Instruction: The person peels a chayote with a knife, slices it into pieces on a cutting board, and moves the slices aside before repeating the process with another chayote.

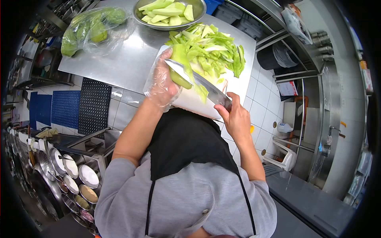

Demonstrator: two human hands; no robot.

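My left hand (162, 81), in a clear plastic glove, is wrapped round a partly peeled, chayote-like green vegetable (179, 59). With my right hand (234, 115), which is bare, I grip a broad kitchen knife (212, 93) near the back of its blade; the handle is mostly hidden in the fingers. The blade slants up to the left across the vegetable, its tip close to my left fingers. A thin strip of peel (201, 92) hangs by the blade. Below lies a white cutting board (190, 101), with a heap of green peelings (216, 45) at its far right.
A steel bowl (137, 16) of pale green wedges stands at the table's far side. Whole green vegetables in a clear bag (93, 29) lie on the steel table (119, 67) at left. Seasoning pots (88, 176) are at lower left, a lined black bin (274, 57) at right.
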